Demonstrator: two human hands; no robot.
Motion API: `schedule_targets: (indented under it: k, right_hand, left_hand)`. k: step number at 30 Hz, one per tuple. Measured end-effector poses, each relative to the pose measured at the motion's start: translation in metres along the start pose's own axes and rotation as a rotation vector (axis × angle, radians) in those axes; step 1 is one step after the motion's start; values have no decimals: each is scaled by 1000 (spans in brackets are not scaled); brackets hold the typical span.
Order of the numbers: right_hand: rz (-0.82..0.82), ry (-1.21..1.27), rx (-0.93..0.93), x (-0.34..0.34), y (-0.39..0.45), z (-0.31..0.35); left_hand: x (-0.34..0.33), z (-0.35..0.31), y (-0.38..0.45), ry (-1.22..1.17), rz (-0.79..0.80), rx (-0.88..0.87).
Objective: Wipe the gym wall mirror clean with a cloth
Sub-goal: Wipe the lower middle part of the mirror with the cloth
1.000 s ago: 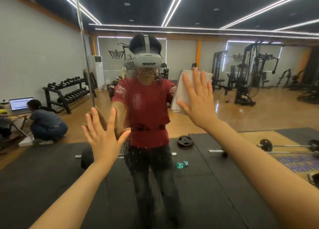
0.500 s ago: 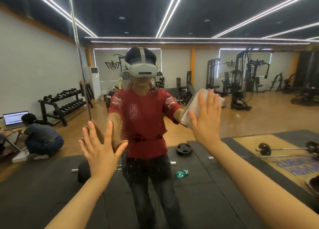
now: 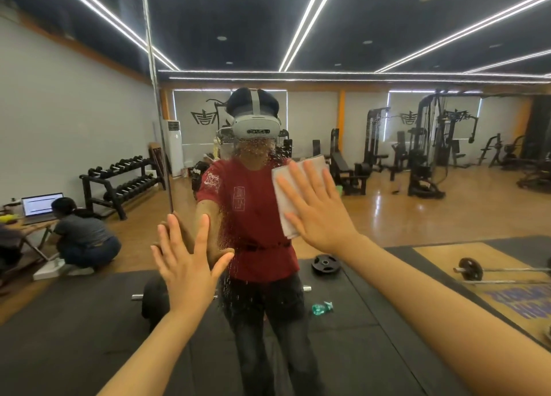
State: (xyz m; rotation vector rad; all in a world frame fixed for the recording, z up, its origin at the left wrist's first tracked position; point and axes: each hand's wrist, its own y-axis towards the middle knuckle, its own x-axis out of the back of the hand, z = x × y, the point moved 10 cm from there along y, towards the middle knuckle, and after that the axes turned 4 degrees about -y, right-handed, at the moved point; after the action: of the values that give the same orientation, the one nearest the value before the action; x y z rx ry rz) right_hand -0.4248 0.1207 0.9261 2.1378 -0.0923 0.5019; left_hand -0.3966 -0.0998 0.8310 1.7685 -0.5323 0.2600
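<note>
Beside the droplet-speckled patch [image 3: 238,225] on the gym's wall mirror [image 3: 387,216], a flat right hand [image 3: 320,207] has pressed its folded white cloth [image 3: 284,199] leftward, wiping nearly begun; the empty left hand [image 3: 187,261] braces, fingers spread.

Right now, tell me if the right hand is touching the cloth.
Touching. The head view shows the right hand spread flat over the white cloth, its palm and fingers covering it against the mirror.

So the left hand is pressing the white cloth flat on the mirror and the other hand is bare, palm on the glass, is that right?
Not quite: the hands are swapped. In the head view the right hand presses the white cloth flat on the mirror, and the left hand is bare, palm toward the glass.
</note>
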Motion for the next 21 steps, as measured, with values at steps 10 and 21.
schedule_targets:
  k: [10,21]
  right_hand:
    - [-169,74,-319,28,54,-54]
    - [-71,-44,-14,13,30,-4]
  left_hand:
    - [1,1,0,28,-13,-7]
    - [2,-1,2,74,3,6]
